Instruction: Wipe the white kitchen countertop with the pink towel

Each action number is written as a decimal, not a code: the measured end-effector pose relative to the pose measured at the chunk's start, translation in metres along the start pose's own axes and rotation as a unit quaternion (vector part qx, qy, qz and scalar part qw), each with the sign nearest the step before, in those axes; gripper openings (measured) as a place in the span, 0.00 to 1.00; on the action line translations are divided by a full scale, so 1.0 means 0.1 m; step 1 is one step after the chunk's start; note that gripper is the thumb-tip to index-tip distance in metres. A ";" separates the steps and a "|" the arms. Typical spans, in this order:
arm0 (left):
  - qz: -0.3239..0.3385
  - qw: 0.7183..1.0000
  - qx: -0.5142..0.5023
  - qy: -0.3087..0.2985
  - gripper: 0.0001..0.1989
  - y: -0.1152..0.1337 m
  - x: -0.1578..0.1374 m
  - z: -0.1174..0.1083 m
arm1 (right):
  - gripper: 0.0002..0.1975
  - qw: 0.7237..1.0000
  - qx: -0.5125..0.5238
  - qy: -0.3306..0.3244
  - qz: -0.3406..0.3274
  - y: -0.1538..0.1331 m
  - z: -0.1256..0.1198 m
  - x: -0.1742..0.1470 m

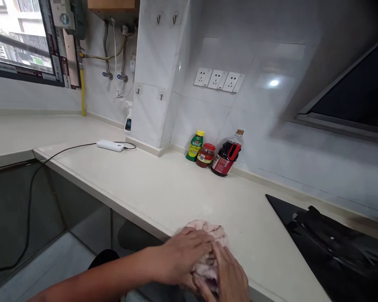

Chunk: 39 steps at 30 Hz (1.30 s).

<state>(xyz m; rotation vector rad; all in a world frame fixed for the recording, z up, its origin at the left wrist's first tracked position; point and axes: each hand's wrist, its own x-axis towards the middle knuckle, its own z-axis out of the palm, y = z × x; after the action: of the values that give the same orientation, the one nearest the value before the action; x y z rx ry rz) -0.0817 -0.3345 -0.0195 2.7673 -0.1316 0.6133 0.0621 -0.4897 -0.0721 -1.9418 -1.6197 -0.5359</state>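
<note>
A crumpled pale pink cloth lies on the cream countertop near its front edge. My left hand comes in from the lower left and grips the cloth, its fingers lying over the top. From the right, my right hand holds the same cloth with its fingers curved around the side. Between the two hands a bunched, whitish part of the cloth shows. Parts of both thumbs and the underside of the cloth are hidden or blurred.
Against the wall stand a green bottle with a yellow cap, a red-lidded jar and a large dark sauce bottle. A black gas stove is at right. A white power bank with a black cable and a spray bottle sit farther left.
</note>
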 end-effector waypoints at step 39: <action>-0.326 0.921 0.188 0.099 0.27 -1.61 -0.82 -0.84 | 0.30 0.966 -0.088 -0.067 0.233 2.23 -1.11 -1.21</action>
<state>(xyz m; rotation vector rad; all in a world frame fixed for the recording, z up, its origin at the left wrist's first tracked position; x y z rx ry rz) -0.1647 -0.1535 -0.0261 2.8023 1.0057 0.7749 0.2616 -0.6796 -0.0965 -2.4381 -1.1536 -0.3710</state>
